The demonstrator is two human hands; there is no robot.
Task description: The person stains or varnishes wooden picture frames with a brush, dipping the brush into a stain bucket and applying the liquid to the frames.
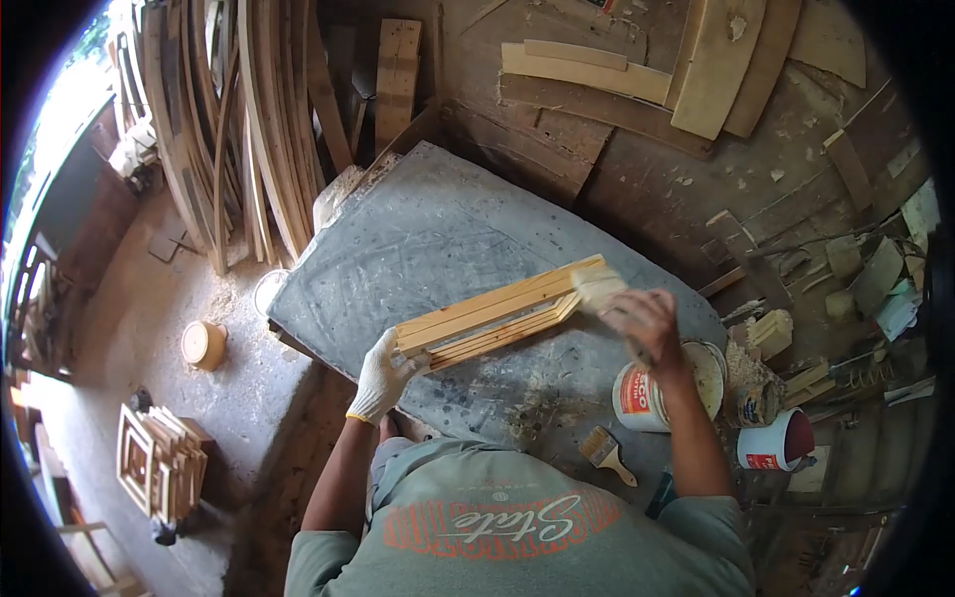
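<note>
My left hand (pixel 381 378), in a white knitted glove, grips the near end of a stack of narrow wooden frames (pixel 487 311), tilted over the grey worktable (pixel 368 249). Long slats and a gap between them show along its length. At the far end of the stack my right hand (pixel 645 323), bare and smeared by motion, is closed around a pale, brush-like thing (pixel 600 289). That thing touches or nearly touches the wood; its exact kind is blurred. Below my right forearm stands an open white bucket (pixel 637 398). A paintbrush (pixel 607 453) lies flat on the table near me.
Small wooden frames (pixel 159 458) are piled at the lower left, near a round tub (pixel 204 345). Long boards (pixel 269 119) lean at the upper left. Curved planks (pixel 721 70) lie at the upper right. Another white bucket (pixel 766 446) stands at the right.
</note>
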